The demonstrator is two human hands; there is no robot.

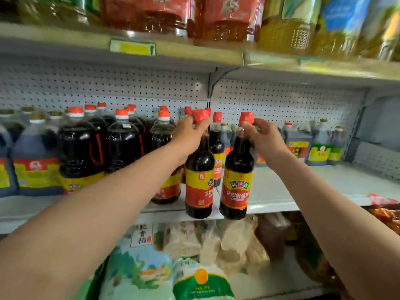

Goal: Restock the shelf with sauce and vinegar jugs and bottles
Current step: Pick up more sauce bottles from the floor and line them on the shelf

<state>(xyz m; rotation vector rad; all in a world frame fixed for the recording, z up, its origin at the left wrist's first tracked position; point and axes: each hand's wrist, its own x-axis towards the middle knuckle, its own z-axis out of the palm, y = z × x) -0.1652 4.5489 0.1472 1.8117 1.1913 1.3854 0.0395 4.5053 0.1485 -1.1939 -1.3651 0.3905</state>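
Gripping bottle necks: left hand [192, 128] clamped on left bottle [199, 180], right hand [263, 135] on right bottle [237, 182], both at shelf [281, 191] front edge.

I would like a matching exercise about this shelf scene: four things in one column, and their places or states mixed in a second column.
Things:
1. left hand
2. right hand
3. large dark jugs
4. oil jugs

Places or states:
A. on the top shelf
B. grips the neck of the right soy sauce bottle
C. standing at the left of the middle shelf
D. grips the neck of the left soy sauce bottle

Pairs: 1-D, 2-B, 3-C, 4-A
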